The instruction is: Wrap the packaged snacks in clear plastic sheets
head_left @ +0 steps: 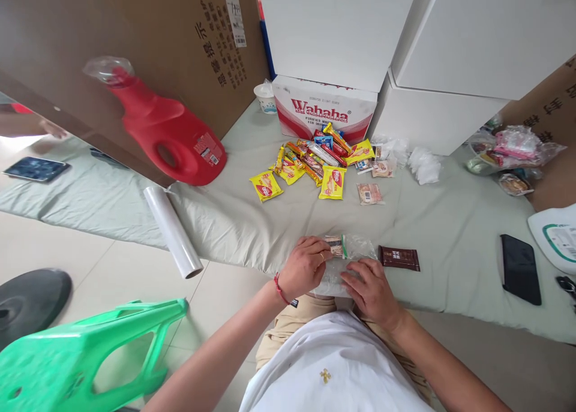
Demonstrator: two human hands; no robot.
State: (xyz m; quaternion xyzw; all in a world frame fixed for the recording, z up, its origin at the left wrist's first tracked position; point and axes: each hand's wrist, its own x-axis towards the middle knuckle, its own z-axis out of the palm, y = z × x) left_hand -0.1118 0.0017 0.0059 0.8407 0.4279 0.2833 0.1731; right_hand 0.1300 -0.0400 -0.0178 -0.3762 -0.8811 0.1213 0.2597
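My left hand (308,265), with a red string bracelet at its wrist, has its fingers closed on the edge of a small snack packet (336,246) with a green edge. A clear plastic bag (360,247) lies crumpled around and below the packet, at the front edge of the cloth-covered table. My right hand (371,285) pinches that bag, its fingers bent and close together. Part of the bag is hidden under both hands. Just right of the bag lies a dark brown wrapped bar (399,258), touched by neither hand.
Several snacks (310,160) are piled before a Wahaha carton (324,109). A red jug (175,139) and a plastic film roll (173,232) are at left. A black phone (521,269) and a white scale (555,235) sit at right; a green stool (67,352) stands on the floor.
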